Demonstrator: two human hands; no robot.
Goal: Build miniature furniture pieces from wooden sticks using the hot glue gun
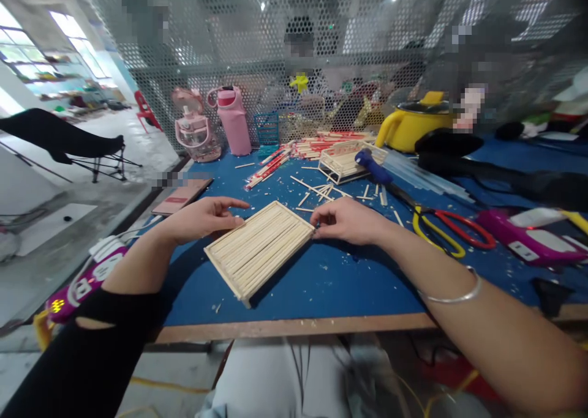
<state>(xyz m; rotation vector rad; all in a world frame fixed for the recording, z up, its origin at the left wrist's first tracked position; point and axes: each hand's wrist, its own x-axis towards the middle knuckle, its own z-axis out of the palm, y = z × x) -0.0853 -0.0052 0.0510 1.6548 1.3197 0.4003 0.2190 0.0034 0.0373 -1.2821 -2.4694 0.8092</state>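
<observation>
A flat panel of glued wooden sticks (260, 246) lies on the blue table (331, 283) in front of me. My left hand (204, 217) rests against the panel's far left edge, index finger stretched out. My right hand (342, 220) pinches the panel's right corner with thumb and fingers. A silver bangle (452, 295) sits on my right forearm.
Behind the panel lie loose sticks (316, 191), a second stick frame (346, 158), a blue-handled tool (374, 167), scissors with yellow and red handles (448, 228) and a pink glue gun (528, 240). Pink bottles (232, 121) and a yellow pot (413, 127) stand by the mesh screen. A phone (181, 196) lies left.
</observation>
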